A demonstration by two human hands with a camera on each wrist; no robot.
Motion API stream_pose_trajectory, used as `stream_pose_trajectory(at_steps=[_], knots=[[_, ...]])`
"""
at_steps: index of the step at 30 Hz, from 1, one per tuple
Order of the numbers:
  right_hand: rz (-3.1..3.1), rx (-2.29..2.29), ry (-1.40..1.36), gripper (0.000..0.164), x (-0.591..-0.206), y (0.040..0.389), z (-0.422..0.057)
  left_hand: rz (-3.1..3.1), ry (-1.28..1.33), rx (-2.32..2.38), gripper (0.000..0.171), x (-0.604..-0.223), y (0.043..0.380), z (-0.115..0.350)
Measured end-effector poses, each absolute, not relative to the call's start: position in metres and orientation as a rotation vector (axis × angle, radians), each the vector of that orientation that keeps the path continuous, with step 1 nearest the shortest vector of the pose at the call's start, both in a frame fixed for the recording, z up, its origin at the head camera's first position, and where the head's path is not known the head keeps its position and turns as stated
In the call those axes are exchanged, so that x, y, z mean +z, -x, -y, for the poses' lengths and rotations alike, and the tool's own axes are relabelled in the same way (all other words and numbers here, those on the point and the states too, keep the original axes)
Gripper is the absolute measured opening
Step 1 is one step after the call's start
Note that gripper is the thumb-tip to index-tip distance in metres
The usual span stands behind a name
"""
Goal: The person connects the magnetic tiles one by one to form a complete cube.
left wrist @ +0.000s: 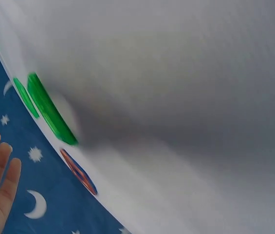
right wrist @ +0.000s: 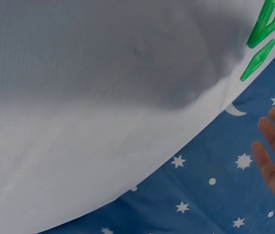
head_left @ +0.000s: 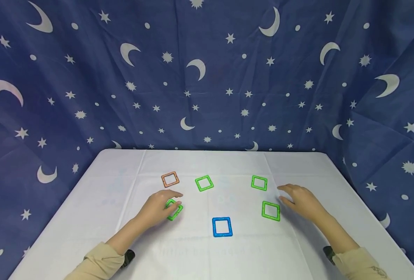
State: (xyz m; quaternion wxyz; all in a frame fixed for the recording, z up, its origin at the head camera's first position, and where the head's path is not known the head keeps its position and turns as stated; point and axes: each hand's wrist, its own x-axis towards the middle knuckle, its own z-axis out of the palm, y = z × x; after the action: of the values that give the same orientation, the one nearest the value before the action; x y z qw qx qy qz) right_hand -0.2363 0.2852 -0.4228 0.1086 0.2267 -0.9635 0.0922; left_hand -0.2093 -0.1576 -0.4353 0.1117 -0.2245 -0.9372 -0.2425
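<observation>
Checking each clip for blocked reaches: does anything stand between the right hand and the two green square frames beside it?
Nothing visible does. Only white cloth shows between the right hand and either the far green frame or the near green frame.

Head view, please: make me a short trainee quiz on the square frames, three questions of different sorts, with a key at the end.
1. How many green frames lie on the white table?
2. True or false: the blue frame lies nearer the person than the orange frame.
3. In the head view, which of the hands partly covers a green frame? A) left hand B) right hand C) neither

Key: 1. Four. 2. True. 3. A.
</observation>
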Motion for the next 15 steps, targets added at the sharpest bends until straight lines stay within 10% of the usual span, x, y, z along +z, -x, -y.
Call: stream_pose_trajectory(at_steps=[15], knots=[[2.882, 0.434, -0.669, 0.032, -0.426, 0.224, -0.269, 2.791, 0.944, -0.717, 0.030, -0.437, 0.192, 0.118]])
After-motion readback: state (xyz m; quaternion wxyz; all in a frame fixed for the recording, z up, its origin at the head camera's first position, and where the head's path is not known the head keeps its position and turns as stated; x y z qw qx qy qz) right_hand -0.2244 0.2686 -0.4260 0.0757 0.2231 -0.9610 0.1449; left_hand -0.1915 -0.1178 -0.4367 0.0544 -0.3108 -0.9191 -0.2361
